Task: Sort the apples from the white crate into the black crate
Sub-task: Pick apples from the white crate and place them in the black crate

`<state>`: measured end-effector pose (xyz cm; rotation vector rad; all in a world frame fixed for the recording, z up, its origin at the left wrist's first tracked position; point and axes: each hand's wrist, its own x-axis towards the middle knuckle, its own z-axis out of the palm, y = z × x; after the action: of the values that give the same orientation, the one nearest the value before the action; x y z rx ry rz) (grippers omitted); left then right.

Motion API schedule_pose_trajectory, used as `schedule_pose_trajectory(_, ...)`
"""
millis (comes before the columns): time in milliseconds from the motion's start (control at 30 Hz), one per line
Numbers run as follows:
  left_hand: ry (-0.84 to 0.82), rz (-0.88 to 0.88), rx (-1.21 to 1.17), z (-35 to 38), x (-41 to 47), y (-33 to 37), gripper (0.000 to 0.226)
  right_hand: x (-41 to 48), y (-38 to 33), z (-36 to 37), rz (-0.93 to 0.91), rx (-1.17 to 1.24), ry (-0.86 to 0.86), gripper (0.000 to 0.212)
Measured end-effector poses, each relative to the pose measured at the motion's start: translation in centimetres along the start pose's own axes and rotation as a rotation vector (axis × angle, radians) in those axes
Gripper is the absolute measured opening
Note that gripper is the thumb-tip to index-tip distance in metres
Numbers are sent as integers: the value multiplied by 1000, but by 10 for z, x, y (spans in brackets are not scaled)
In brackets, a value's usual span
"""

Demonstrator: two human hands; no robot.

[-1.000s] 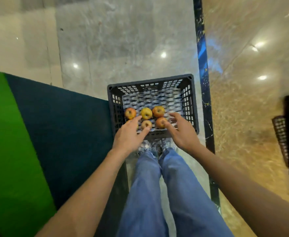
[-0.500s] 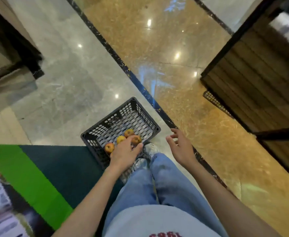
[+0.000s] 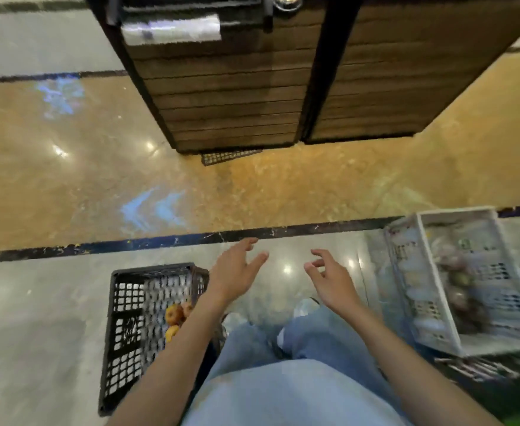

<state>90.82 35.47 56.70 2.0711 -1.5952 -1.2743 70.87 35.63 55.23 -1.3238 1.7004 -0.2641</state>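
Marble floor (image 3: 52,318) bears black crate (image 3: 123,327), white crate (image 3: 443,290) (blurred).

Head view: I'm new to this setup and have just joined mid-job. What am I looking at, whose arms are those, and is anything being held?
There is no machine here. A person wears a wide-angle camera on the head, so you look down along their own body at jeans, shoes and two bare arms. The left hand and right hand both hang open over the shiny floor, holding nothing. On the person's left sits the black crate with a few apples in it, partly hidden by the left forearm. On the right is the white crate; its contents are too blurred to count. Ahead stands a wooden-slatted unit.
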Motion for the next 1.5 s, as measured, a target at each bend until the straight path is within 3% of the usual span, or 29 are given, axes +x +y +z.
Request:
schedule_pose_trajectory(267,-159,90,84,83,45,83,46,-8,108,-99,273,205,209,39)
schedule_pose_trajectory(533,-258,59,205,113,97,131,41,21,140,-170,362,372,353,38)
schedule_pose_trajectory(700,-432,101,225,140,172,202,38,58,157,-210,455,472,467,37)
schedule_pose_trajectory(1100,-746,600,632,264,281,426,44,71,198,-273,815,834,818,36)
schedule_pose_trajectory(1500,-863,608,798,409,281,479,44,85,326,-331,972,931,782,32)
